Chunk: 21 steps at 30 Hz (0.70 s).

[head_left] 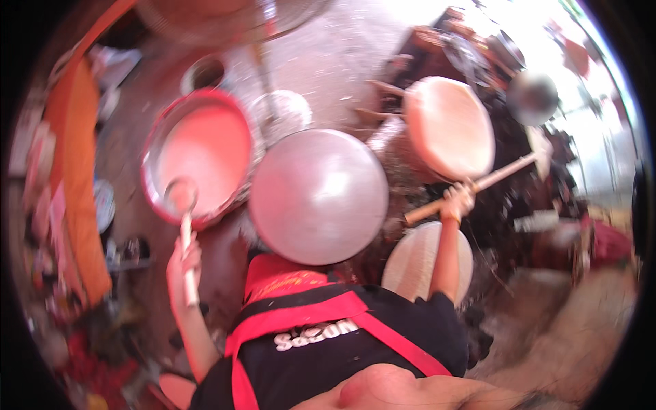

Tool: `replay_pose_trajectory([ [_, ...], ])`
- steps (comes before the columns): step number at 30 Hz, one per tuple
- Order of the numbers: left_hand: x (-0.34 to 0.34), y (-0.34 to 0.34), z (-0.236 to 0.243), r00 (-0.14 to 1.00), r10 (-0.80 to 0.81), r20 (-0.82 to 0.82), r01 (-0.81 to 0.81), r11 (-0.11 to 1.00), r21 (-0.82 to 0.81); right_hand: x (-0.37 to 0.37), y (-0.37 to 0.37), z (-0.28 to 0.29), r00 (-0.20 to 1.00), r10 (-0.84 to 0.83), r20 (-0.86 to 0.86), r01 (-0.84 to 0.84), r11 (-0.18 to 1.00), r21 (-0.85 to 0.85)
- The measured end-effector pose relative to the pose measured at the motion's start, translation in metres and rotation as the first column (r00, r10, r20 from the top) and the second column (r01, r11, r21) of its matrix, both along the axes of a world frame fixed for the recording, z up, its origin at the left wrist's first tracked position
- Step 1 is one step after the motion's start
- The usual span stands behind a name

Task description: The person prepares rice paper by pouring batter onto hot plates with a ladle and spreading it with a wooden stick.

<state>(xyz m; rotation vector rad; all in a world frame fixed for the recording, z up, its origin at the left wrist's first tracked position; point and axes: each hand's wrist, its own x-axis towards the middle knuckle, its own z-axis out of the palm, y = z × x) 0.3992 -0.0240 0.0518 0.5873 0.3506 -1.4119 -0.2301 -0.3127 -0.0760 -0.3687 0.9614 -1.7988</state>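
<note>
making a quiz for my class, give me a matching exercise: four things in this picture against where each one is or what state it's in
Things:
1. ladle
2. wooden stick
3. domed metal lid
4. red-rimmed basin

Places or states:
A. filled with pale batter
B. gripped in the right hand
C. in the middle, between both hands
D. held by the left hand, bowl over the basin

Pairs: 1-D, 2-B, 3-C, 4-A

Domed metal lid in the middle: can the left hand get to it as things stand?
Probably not without letting go: the left hand is closed around a ladle dipped in the pink-batter basin. The domed lid sits just beside it, with nothing between.
</note>
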Motion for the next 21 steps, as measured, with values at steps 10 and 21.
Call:
replay_pose_trajectory([
  [10,0.299,-0.093,-0.224,-0.997,0.06,0.053,0.079,0.667,0.741,0.478,0.184,0.048,0.189,0.702,-0.687,-0.51,0.668,0.542],
  [21,0.255,-0.177,-0.333,0.907,-0.369,-0.201,0.42,0.807,0.415,0.688,0.118,-0.099,-0.496,0.573,-0.653,-0.414,0.505,0.757],
])
